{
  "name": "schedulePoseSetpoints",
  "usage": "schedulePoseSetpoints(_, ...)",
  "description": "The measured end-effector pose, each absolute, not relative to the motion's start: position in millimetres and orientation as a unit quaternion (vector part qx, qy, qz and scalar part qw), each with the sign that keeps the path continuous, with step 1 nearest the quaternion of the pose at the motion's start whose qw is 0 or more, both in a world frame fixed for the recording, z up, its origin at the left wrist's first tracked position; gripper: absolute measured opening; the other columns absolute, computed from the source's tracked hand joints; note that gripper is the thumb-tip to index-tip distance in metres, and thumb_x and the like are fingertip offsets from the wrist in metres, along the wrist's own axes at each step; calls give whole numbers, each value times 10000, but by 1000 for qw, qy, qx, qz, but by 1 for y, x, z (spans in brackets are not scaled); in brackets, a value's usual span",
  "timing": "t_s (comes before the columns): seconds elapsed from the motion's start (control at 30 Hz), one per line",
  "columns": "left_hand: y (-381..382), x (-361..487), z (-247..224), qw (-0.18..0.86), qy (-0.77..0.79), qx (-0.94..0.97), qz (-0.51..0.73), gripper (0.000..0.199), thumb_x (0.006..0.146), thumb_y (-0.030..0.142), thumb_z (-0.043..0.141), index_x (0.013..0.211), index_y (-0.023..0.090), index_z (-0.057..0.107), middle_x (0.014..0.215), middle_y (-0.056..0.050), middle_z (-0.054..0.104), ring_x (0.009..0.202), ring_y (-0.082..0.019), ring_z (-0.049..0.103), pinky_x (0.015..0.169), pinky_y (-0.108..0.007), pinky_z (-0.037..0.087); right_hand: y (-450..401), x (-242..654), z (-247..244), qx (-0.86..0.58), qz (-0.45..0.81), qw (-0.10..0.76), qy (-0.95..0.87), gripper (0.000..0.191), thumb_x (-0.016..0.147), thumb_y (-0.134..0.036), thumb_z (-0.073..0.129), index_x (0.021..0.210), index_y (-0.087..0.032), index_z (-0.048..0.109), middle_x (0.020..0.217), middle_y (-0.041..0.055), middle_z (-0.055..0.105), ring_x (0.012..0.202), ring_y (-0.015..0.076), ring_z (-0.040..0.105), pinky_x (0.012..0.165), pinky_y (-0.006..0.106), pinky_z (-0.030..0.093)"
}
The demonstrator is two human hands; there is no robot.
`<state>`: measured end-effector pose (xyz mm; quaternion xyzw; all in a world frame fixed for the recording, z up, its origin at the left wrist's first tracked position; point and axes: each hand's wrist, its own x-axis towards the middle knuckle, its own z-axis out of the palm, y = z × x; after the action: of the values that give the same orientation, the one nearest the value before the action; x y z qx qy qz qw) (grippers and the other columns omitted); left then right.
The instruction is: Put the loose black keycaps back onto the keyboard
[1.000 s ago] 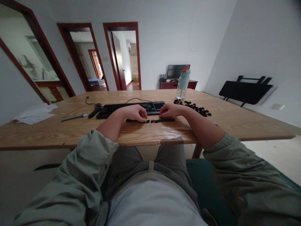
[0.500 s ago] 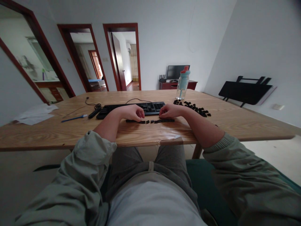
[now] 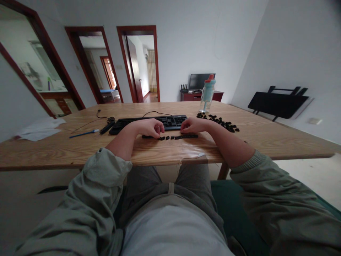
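Note:
A row of small black keycaps (image 3: 189, 136) lies along the front of the wooden table, with a few loose ones spaced out in its middle. My left hand (image 3: 150, 127) is closed in a pinch at the left part of the row, its fingertips at a keycap (image 3: 161, 138). My right hand (image 3: 194, 125) has its fingers curled together just above the right part of the row; anything between those fingertips is hidden. Behind both hands lies a black keyboard (image 3: 172, 122), partly covered by them, with some key places looking bare.
A heap of black keycaps (image 3: 225, 124) spreads to the right, near a clear bottle (image 3: 207, 96) with a red and blue lid. On the left are a blue brush (image 3: 84, 134), a black-handled tool (image 3: 107, 127), a cable and white paper (image 3: 39, 128). Clear tape (image 3: 193, 157) covers the table's front edge.
At the left part of the row, the end keycap has shifted slightly left and now sits apart from its neighbours. My left fingertips have moved a little; the right hand stays nearly still.

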<state>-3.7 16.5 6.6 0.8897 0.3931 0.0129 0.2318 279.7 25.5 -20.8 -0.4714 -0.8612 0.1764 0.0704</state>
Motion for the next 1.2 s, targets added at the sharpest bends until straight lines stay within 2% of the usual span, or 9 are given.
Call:
schedulePoseSetpoints(0.2,15,-2,6,227,395,890,26,450,642,390,754,1032,174,685,847,-29,677,702,-148,597,573,-237,435,26,279,-20,-463,178,72,-865,349,779,-404,635,1000,-167,766,849,43,719,671,145,557,626,256,416)
schedulePoseSetpoints(0.37,16,0,4,227,382,895,30,433,649,431,761,998,177,715,883,-36,703,733,-148,607,614,-235,452,25,279,-19,-467,175,69,-864,349,786,-415,631,996,-170,764,821,37,713,656,145,554,609,256,409)
schedulePoseSetpoints(0.63,11,3,6,212,371,904,12,311,706,356,699,960,189,768,881,-15,741,717,-128,604,638,-224,443,20,278,-16,-474,177,69,-860,353,778,-397,634,1006,-160,763,840,40,719,668,147,563,617,257,418)
schedulePoseSetpoints(1.03,13,2,6,206,392,897,11,329,681,349,723,969,198,776,892,-18,749,735,-141,628,644,-224,464,22,278,-17,-465,170,69,-866,349,782,-398,630,996,-156,763,840,42,714,681,151,558,636,263,416)
schedulePoseSetpoints(1.2,9,-3,12,186,405,895,28,303,710,369,702,941,183,761,855,-16,729,702,-126,596,617,-218,433,24,279,-18,-471,176,71,-862,352,784,-421,634,995,-171,764,826,32,715,671,147,560,644,262,419)
